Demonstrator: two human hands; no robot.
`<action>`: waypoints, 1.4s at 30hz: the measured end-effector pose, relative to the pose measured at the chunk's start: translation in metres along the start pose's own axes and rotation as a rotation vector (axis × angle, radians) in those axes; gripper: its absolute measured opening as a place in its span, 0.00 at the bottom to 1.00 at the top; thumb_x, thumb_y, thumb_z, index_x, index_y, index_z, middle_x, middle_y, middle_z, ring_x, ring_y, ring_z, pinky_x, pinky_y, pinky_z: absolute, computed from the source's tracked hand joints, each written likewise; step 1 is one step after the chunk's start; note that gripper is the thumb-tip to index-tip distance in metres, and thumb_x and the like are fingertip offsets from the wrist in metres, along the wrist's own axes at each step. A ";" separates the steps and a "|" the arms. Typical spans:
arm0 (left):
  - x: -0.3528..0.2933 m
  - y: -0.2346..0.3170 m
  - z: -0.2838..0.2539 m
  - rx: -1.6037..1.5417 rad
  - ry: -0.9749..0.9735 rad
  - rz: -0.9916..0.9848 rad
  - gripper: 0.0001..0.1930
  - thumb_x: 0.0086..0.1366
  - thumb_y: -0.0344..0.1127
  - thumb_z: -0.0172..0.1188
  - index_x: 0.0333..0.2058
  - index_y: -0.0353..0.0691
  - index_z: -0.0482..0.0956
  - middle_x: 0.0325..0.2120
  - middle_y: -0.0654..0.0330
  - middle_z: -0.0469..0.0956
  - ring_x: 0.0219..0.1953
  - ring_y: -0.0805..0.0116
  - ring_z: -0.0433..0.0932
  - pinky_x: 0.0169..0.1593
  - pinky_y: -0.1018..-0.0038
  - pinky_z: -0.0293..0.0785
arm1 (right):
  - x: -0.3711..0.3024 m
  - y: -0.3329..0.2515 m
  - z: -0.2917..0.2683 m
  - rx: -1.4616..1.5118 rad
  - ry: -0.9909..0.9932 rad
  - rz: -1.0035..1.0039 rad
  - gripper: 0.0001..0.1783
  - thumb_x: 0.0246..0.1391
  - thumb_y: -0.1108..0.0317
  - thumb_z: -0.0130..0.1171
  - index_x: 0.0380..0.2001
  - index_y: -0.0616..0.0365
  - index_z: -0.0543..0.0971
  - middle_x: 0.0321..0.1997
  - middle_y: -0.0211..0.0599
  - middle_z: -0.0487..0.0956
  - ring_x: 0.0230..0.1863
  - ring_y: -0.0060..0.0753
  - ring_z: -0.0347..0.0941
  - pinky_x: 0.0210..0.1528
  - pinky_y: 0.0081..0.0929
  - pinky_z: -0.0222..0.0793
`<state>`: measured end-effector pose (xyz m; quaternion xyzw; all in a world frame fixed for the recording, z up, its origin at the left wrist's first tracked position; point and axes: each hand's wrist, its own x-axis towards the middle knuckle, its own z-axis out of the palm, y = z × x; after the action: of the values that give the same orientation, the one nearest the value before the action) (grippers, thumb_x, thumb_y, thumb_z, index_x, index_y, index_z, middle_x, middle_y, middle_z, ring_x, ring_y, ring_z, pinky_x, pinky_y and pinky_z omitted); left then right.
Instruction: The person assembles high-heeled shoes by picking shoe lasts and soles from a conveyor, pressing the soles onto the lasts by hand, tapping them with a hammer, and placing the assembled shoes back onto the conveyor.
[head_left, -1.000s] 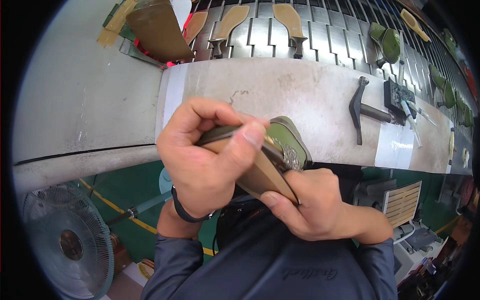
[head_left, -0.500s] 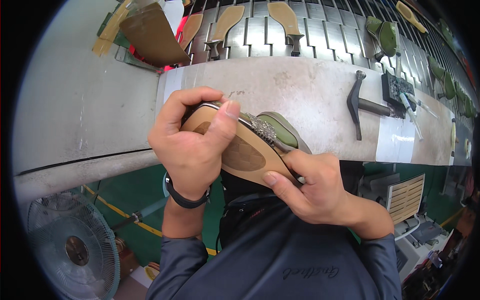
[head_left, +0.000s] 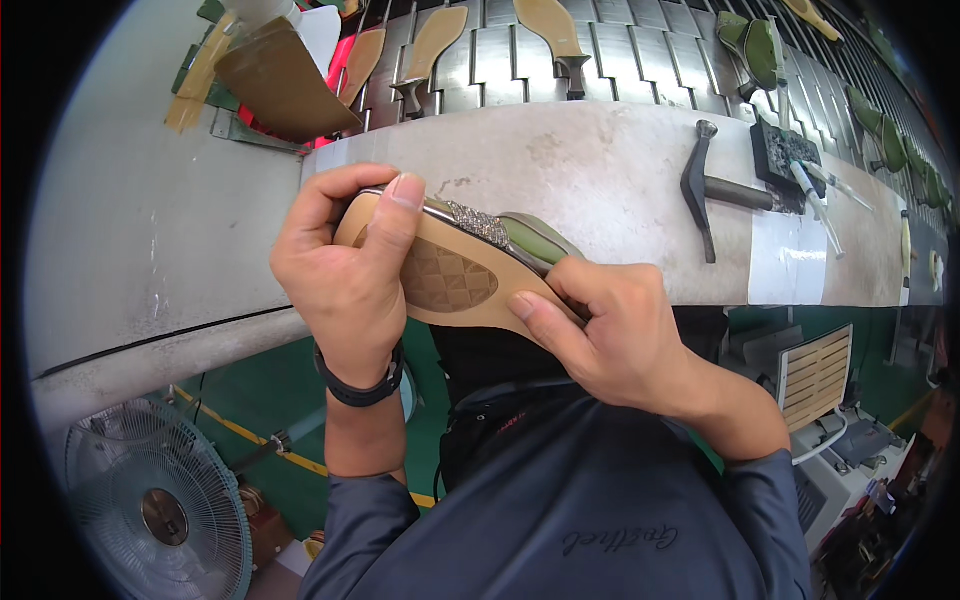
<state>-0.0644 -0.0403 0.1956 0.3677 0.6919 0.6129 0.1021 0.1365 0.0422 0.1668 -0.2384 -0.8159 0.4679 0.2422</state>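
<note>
From where I stand, the person has a shoe [head_left: 440,302] up in both hands, over the near edge of the table [head_left: 580,150], its tan sole turned toward the face and its toe pointing left. The left hand [head_left: 345,260] has its grip closed round the toe end: thumb laid up across the sole, the index finger bent over the far rim, wrist nearly straight above a black wristband [head_left: 360,385], forearm rising almost upright. The right hand [head_left: 625,325] pinches the narrower end, thumb stretched flat on the sole, index finger hooked over the upper edge, other fingers curled; that forearm slants in from the lower right with the elbow bent. Between the hands runs a glittering band [head_left: 478,224], with a green part [head_left: 543,243] of the shoe behind it. Well to the right, a hammer [head_left: 695,185] lies on the table, its handle reaching toward a black block [head_left: 775,150].
</note>
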 end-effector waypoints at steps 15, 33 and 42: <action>0.010 -0.066 0.079 -0.805 -0.497 -0.318 0.36 0.83 0.62 0.31 0.55 0.37 0.82 0.56 0.52 0.83 0.60 0.64 0.78 0.65 0.63 0.65 | 0.028 0.032 -0.127 0.254 0.244 0.159 0.25 0.64 0.59 0.65 0.56 0.68 0.79 0.46 0.42 0.86 0.45 0.30 0.85 0.47 0.28 0.82; -0.002 -0.099 0.090 -0.394 -0.555 0.224 0.41 0.83 0.63 0.32 0.39 0.31 0.85 0.39 0.54 0.83 0.45 0.62 0.79 0.56 0.67 0.72 | 0.000 0.017 -0.050 -0.189 0.039 -0.096 0.31 0.46 0.70 0.78 0.56 0.57 0.82 0.31 0.36 0.77 0.27 0.34 0.74 0.30 0.32 0.72; -0.005 -0.105 0.078 -0.390 -0.535 0.161 0.53 0.77 0.73 0.17 0.40 0.30 0.85 0.41 0.52 0.82 0.44 0.63 0.81 0.54 0.68 0.76 | 0.005 0.010 -0.030 -0.481 0.141 -0.628 0.17 0.42 0.78 0.72 0.40 0.65 0.85 0.28 0.35 0.78 0.26 0.34 0.77 0.27 0.30 0.74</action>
<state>-0.0547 0.0193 0.0796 0.5423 0.4794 0.6215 0.2996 0.1526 0.0691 0.1719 -0.0589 -0.9167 0.1494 0.3660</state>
